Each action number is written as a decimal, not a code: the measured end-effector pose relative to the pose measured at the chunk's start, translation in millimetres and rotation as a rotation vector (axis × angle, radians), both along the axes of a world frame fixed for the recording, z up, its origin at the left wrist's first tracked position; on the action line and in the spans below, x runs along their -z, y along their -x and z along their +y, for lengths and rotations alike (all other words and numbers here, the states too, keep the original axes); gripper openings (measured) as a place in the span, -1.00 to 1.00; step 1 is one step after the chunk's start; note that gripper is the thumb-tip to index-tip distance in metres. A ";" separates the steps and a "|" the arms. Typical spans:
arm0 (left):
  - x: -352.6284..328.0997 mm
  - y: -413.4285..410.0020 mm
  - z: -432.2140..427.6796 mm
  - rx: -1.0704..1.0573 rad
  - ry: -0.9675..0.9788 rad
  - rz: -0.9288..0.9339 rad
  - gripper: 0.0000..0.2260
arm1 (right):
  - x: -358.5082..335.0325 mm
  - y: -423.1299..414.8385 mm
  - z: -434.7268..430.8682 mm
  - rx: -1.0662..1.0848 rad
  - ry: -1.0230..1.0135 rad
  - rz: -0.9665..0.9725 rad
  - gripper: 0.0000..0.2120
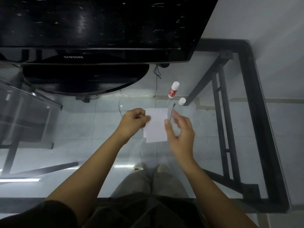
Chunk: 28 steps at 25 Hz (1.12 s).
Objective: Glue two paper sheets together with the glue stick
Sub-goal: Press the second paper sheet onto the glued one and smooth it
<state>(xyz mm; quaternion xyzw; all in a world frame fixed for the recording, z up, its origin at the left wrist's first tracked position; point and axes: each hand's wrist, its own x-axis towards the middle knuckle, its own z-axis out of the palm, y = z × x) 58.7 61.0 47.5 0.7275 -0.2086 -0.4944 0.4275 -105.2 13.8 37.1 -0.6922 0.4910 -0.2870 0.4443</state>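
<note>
**Two hands lining up paper sheets on a glass table**

The left hand [134,120] has its fingers curled in, with thumb and forefinger pinching the left edge of the white paper [156,125]. The right hand [180,134] is blurred, with fingers loosely spread and slightly bent, at the paper's right edge; whether it touches the paper cannot be told. The paper looks like two sheets lying one over the other, a little out of line along the left and near edges.

Farther away and to the right, the glue stick [173,90] lies on its side on the glass table [205,137], well apart from the hands. Its white cap [182,101] stands just beside it, so the stick appears uncapped.

A black monitor [98,30] fills the far side.

The step in hand seems to be aligning or pressing the sheets. If glue is not yet on, the right hand must next reach far-right for the stick; otherwise, the sheets need smoothing flat.
</note>
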 end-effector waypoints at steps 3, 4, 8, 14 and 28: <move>6.0 -2.1 5.5 0.030 -0.036 0.128 -0.93 | 10.9 -7.5 -22.5 0.087 -0.377 0.097 -0.69; 9.1 -0.5 5.6 0.018 -0.054 0.121 -0.93 | 16.1 -9.5 -26.2 0.057 -0.376 0.135 -0.74; 22.5 3.0 -2.6 -0.118 -0.123 -0.020 -0.93 | 25.9 -23.1 -34.5 0.048 -0.336 0.139 -0.81; 33.6 5.6 -16.9 -0.155 -0.159 -0.277 -0.64 | 31.9 -37.1 -48.1 0.089 -0.332 0.177 -0.84; 50.2 2.3 -24.1 -0.140 -0.189 -0.347 -0.68 | 41.1 -46.3 -57.4 0.076 -0.287 0.292 -0.78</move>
